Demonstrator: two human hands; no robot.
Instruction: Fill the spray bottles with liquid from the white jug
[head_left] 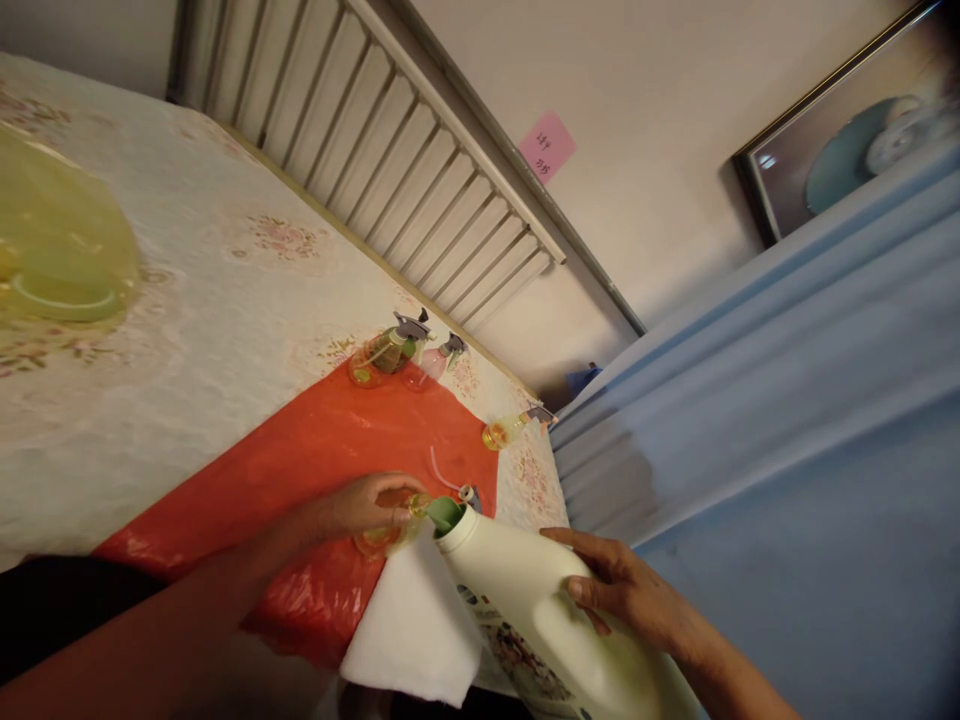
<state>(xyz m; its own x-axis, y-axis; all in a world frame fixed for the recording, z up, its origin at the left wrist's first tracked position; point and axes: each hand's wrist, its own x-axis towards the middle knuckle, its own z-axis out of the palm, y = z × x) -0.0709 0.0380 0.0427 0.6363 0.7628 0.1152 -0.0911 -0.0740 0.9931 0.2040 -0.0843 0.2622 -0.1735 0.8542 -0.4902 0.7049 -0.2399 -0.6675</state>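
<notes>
Your left hand (382, 502) grasps the neck of a transparent yellow plastic bottle (375, 541) above the glossy red plastic sheet (300, 470). Your right hand (619, 590) grips the large pale-green plastic jug (517, 560) at its handle. The jug is tilted, its green inner spout (445, 512) at the bottle's neck; whether they touch cannot be told.

CAUTION: Excess tilt could cause a surge and overflow. Misaligned mouths could spill liquid onto your left fingers or the folded white cloth (416, 640) below. A heavy jug could pull your right wrist down and tip the narrow bottle.

CLEARANCE: The loose grey trigger head (470, 497) lies just beyond the spout; a forward push could strike it. The amber spray bottle (502, 433) stands farther off, near the table's end. To your left, the floral tablecloth (202, 300) offers open room. The near edge, beneath the cloth, allows little margin.
</notes>
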